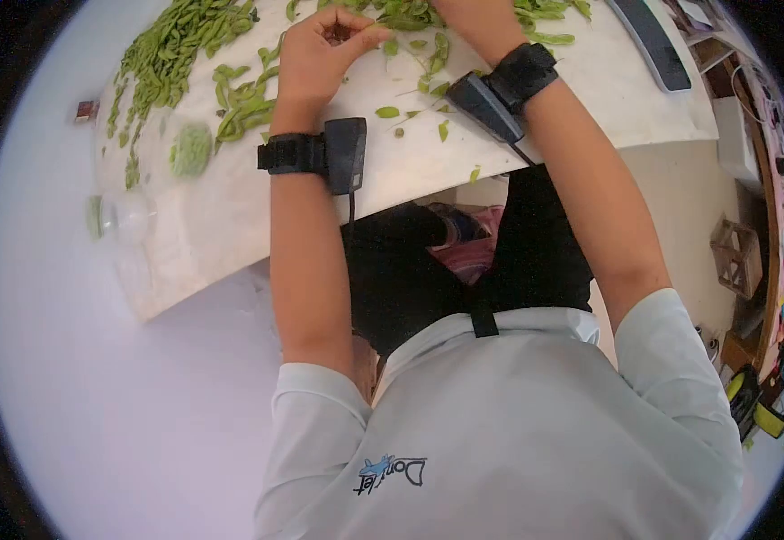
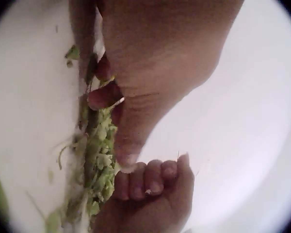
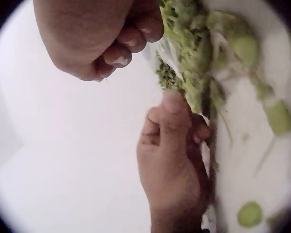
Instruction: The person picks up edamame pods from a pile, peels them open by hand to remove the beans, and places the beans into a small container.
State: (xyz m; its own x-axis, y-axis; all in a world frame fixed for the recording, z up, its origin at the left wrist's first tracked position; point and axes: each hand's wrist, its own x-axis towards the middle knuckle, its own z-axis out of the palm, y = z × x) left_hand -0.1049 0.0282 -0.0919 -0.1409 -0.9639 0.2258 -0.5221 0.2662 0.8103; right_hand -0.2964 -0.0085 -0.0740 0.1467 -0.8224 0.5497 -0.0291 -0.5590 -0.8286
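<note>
At the table's far edge in the head view, my left hand (image 1: 329, 54) pinches a small green bean pod (image 1: 378, 27) between thumb and fingertips. The right wrist view shows the same hand (image 3: 172, 150) with its thumb laid over the curled index finger, beside a green heap (image 3: 189, 58). My right hand (image 1: 477, 18) is cut off by the top of the head view. Its fingers curl inward in the left wrist view (image 2: 145, 189), close to the left thumb; I cannot tell what they hold. Loose pods (image 1: 437, 54) and leaf bits lie between the hands.
A large pile of green pods (image 1: 171, 54) spreads over the upper left of the white table (image 1: 221, 202), with a smaller group (image 1: 243, 103) nearer. Green beans show in a clear container (image 1: 191, 148) at the left. A long dark device (image 1: 653, 45) lies at the upper right.
</note>
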